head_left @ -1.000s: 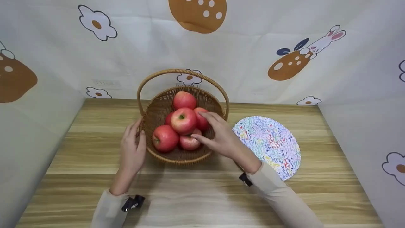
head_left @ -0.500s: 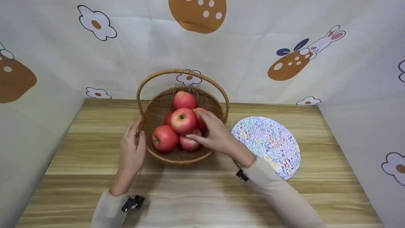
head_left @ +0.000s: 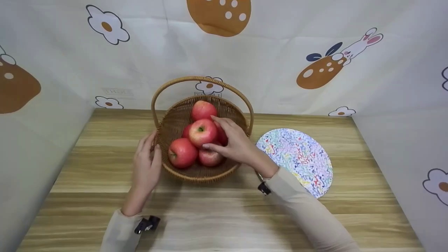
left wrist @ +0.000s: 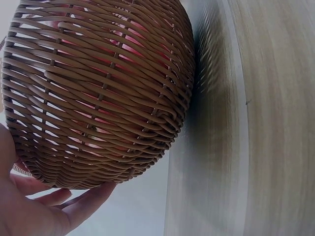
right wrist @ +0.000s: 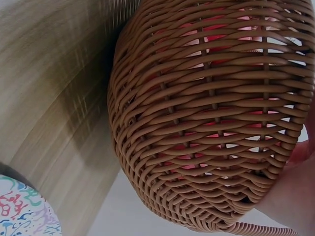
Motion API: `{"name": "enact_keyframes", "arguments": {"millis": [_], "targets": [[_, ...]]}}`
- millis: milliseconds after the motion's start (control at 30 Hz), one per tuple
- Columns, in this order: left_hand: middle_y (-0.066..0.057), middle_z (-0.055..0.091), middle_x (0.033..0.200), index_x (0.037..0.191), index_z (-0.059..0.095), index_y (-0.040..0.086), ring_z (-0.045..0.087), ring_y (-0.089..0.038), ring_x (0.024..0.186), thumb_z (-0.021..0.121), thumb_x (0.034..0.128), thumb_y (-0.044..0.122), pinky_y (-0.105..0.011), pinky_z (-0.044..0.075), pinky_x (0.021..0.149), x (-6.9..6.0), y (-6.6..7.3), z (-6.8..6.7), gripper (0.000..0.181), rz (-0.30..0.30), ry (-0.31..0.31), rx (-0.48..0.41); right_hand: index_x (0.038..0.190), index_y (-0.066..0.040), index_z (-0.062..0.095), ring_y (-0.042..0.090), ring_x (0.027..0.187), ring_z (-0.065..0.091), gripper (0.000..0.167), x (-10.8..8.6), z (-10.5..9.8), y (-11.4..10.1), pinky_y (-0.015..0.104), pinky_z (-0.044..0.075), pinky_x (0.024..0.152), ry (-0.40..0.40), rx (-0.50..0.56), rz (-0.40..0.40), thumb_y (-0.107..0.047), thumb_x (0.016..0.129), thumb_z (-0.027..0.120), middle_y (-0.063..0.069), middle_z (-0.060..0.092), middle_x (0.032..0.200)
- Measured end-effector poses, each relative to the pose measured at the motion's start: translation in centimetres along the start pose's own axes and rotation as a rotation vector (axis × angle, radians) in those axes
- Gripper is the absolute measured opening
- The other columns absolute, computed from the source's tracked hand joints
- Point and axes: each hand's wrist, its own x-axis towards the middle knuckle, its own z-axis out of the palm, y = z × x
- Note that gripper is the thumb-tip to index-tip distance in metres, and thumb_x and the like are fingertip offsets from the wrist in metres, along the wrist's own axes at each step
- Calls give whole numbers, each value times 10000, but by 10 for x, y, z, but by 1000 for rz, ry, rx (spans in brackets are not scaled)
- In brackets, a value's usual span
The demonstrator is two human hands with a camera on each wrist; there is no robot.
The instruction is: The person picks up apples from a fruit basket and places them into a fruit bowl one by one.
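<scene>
Several red apples (head_left: 182, 153) lie piled in a brown wicker basket (head_left: 201, 179) in the head view. My right hand (head_left: 236, 143) reaches over the basket's right side. Its thumb and fingertips lie at opposite edges of the top apple (head_left: 202, 132), which still rests on the pile. My left hand (head_left: 147, 168) touches the basket's left side near the handle's foot. In the left wrist view its fingers (left wrist: 91, 204) lie fairly straight along the outer weave. Only slivers of red show through the basket wall (right wrist: 211, 98) in the right wrist view.
A round mat (head_left: 297, 157) with a multicoloured squiggle pattern lies on the wooden table (head_left: 210, 217), right of the basket. The arched basket handle (head_left: 203, 79) rises above the apples. Printed cloth walls (head_left: 273, 87) stand behind and at both sides.
My right hand has moved left and slightly up until its fingers and thumb flank the top apple. The left hand, the basket and the apples have stayed put.
</scene>
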Motion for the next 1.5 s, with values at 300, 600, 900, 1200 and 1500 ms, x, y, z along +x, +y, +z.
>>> {"name": "enact_keyframes", "arguments": {"millis": [300, 600, 900, 1200, 1500], "targets": [[-267, 590, 1420, 1462, 554, -93, 597, -331, 1090, 515, 1006, -38, -332, 476, 871, 1, -1, 0, 461, 1, 2, 25, 1576, 2, 441, 315, 1432, 494, 864, 10, 2, -1, 458, 379, 1221, -36, 9, 32, -405, 918, 825, 181, 530, 1531], [-257, 587, 1431, 1468, 557, -79, 597, -336, 1137, 512, 1010, -39, -382, 487, 911, 0, 0, -1, 462, -12, -5, 18, 1571, 7, 446, 309, 1422, 501, 874, 18, 5, 3, 453, 387, 1215, -50, 28, 25, -388, 901, 844, 180, 546, 1517], [-285, 588, 1410, 1446, 563, -104, 602, -411, 1217, 500, 1003, -67, -546, 499, 1030, 0, 0, 0, 450, 9, 6, -30, 1561, 8, 461, 309, 1436, 495, 861, 23, 7, 3, 445, 376, 1221, -66, 50, 11, -386, 897, 843, 180, 553, 1525], [-278, 595, 1405, 1443, 569, -100, 611, -406, 1199, 505, 998, -77, -575, 499, 1018, 0, 0, 1, 449, 8, 9, -24, 1525, 5, 506, 314, 1418, 518, 817, 25, 9, 2, 432, 388, 1214, -62, 62, 4, -363, 886, 858, 181, 575, 1503], [-278, 574, 1437, 1455, 557, -100, 598, -394, 1226, 503, 1006, -60, -561, 499, 1027, 0, 0, 0, 453, -20, 0, -21, 1519, -6, 515, 305, 1390, 539, 794, 25, 10, 1, 430, 406, 1197, -65, 66, 10, -372, 898, 846, 169, 595, 1476]]}}
